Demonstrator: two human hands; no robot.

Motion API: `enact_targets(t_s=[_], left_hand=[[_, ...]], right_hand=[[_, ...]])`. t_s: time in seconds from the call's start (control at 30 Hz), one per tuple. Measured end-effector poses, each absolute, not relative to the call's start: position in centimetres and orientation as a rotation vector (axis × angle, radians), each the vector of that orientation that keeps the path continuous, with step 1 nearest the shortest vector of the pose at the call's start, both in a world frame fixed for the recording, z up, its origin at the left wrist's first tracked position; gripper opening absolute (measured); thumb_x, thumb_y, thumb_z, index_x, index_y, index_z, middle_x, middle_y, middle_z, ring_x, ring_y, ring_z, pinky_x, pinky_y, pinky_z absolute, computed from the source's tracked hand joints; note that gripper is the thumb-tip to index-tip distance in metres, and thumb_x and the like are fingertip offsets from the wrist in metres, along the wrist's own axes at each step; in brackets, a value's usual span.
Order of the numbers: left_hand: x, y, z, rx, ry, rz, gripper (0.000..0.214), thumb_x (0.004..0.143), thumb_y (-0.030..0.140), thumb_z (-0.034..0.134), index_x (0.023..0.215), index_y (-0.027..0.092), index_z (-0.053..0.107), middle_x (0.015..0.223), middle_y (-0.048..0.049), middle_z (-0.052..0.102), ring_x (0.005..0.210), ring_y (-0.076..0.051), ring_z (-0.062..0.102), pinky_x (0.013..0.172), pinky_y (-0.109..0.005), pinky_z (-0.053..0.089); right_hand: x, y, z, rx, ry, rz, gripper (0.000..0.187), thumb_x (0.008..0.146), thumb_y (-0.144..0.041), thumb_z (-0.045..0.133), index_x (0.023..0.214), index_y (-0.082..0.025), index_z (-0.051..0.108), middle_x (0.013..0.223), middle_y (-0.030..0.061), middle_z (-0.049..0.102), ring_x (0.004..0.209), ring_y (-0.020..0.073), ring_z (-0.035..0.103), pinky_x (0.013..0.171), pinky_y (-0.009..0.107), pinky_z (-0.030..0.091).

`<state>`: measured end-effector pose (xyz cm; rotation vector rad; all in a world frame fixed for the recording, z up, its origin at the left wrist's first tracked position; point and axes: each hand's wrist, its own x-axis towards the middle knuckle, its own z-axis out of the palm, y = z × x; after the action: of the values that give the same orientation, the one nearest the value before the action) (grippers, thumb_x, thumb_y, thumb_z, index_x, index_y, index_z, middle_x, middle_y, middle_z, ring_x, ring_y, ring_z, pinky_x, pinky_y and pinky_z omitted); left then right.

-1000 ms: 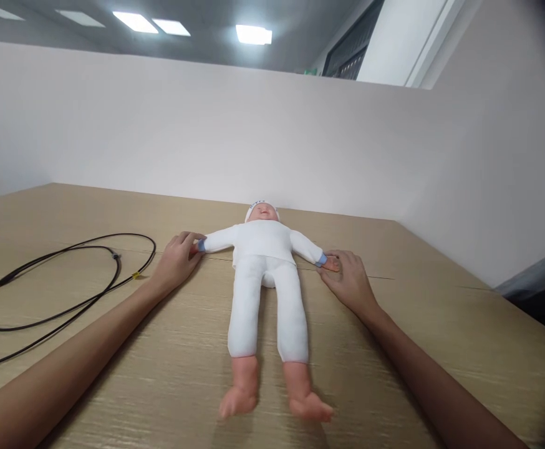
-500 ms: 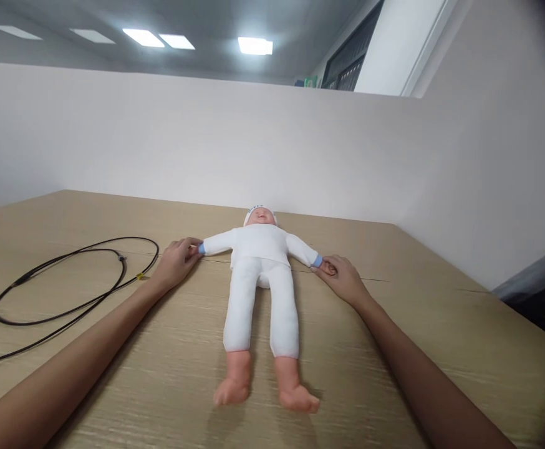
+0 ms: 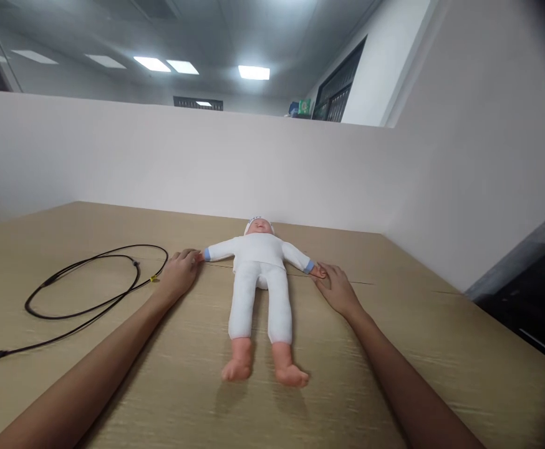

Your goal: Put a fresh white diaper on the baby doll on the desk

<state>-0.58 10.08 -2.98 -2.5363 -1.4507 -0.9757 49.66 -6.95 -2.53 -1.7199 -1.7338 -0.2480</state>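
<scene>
A baby doll in a white outfit with blue cuffs and a white printed cap lies on its back on the wooden table. Its head points to the far wall, its bare feet toward me. Both its arms stretch out sideways. On the left, my left hand has its fingers closed at the doll's hand, partly covering it. Across from it, my right hand pinches the doll's other hand between thumb and fingers. Both of my hands rest low, near the tabletop.
A coiled black cable with a yellow tag lies left of my left hand, its plug end near the left edge. A pale wall borders the table's far side. Something dark stands beyond the right edge.
My view has tilted up and shifted, bringing the cable's plug into sight. The doll stays lying with arms out. More of its hands shows beside my fingers.
</scene>
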Motion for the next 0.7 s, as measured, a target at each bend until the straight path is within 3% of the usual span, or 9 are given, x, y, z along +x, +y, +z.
enact_targets(t_s=[0.2, 0.33, 0.5, 0.6, 0.7], left_hand=[[-0.4, 7.5, -3.2, -2.499, -1.532, -0.913, 0.051, 0.107, 0.039, 0.050, 0.150, 0.015, 0.063, 0.156, -0.0203, 0.065, 0.137, -0.044, 0.061, 0.116, -0.060, 0.047], [-0.1, 5.3, -3.5, -2.523, -1.546, -0.943, 0.060, 0.107, 0.039, 0.048, 0.159, 0.009, 0.051, 0.164, -0.0257, 0.057, 0.148, -0.043, 0.054, 0.119, -0.059, 0.046], [-0.2, 1.4, -1.6, -2.578, -1.526, -1.050, 0.059, 0.103, 0.032, 0.050, 0.157, 0.008, 0.050, 0.161, -0.0289, 0.057, 0.148, -0.045, 0.054, 0.119, -0.064, 0.046], [-1.4, -3.8, 0.6, -2.627, -1.463, -1.150, 0.055, 0.103, 0.033, 0.051, 0.153, 0.012, 0.053, 0.158, -0.0251, 0.060, 0.147, -0.041, 0.056, 0.121, -0.060, 0.047], [-3.2, -13.2, 0.3, -2.640, -1.447, -1.483, 0.047, 0.108, 0.045, 0.051, 0.149, 0.024, 0.057, 0.149, -0.0150, 0.067, 0.139, -0.034, 0.062, 0.119, -0.053, 0.050]], right_hand=[[47.7, -9.3, -2.4, -1.786, -1.712, -0.236, 0.054, 0.102, -0.036, 0.053, 0.149, -0.014, 0.065, 0.146, 0.0213, 0.069, 0.136, 0.0367, 0.063, 0.123, 0.055, 0.047], [46.3, -11.0, -2.1, -1.842, -1.644, -0.205, 0.054, 0.099, -0.033, 0.056, 0.149, -0.015, 0.066, 0.151, 0.0209, 0.068, 0.139, 0.0359, 0.063, 0.125, 0.056, 0.046], [42.4, -14.4, -0.5, -1.899, -1.542, -0.134, 0.053, 0.093, -0.031, 0.061, 0.142, -0.012, 0.069, 0.147, 0.0241, 0.070, 0.139, 0.0387, 0.064, 0.124, 0.059, 0.047], [38.2, -19.6, 0.4, -1.930, -1.451, -0.082, 0.049, 0.094, -0.037, 0.061, 0.134, -0.012, 0.072, 0.136, 0.0269, 0.074, 0.131, 0.0429, 0.069, 0.118, 0.065, 0.052], [33.5, -28.9, -0.6, -1.893, -1.405, -0.020, 0.044, 0.105, -0.047, 0.052, 0.135, -0.023, 0.072, 0.136, 0.0181, 0.076, 0.126, 0.0355, 0.073, 0.112, 0.055, 0.059]])
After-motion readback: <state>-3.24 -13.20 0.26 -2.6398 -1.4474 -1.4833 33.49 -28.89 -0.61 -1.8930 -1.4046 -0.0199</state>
